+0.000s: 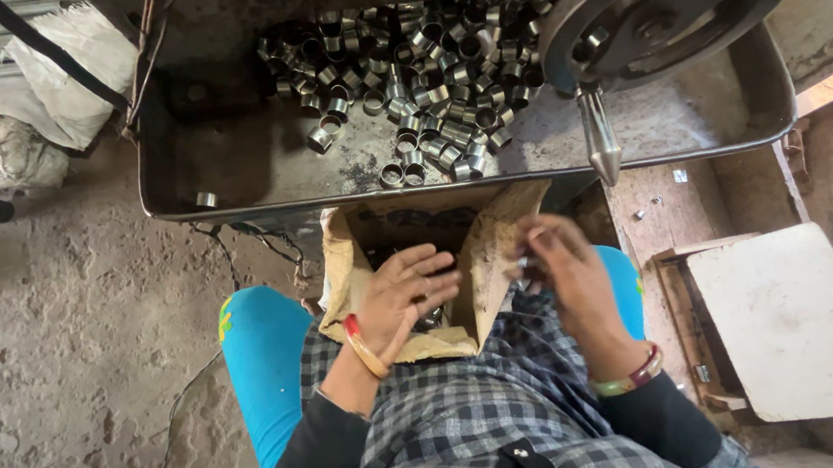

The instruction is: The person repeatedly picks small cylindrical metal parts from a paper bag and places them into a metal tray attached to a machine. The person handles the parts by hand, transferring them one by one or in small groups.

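Here, a torn cardboard box (484, 258) sits in the person's lap, open at the top, with small metal rings dimly visible inside. Left hand (404, 297) lies over the box mouth, fingers (430, 268) spread wide and flat, palm down on the contents; whether it grips anything under the palm, cannot tell. Right hand (565, 266) is at the box's right flap, fingers curled narrow around something small and shiny, likely a ring or two; blurred, so not certain.

Step in hand, as I judge it: drawing rings out of the box by the handful.

Just beyond the box, a steel tray (230, 170) holds a heap of rings (413, 74) toward its back and middle, with a few strays near the front rim. A large wheel (667, 1) overhangs the tray's right end, a pointed handle (601, 138) hanging from it. A pale board (796, 321) lies to the right; sacks (14, 109) on the floor at left.

Next move, by my reading, calls for a firm pinch on loose, slippery rings and a short lift clear of the flaps.
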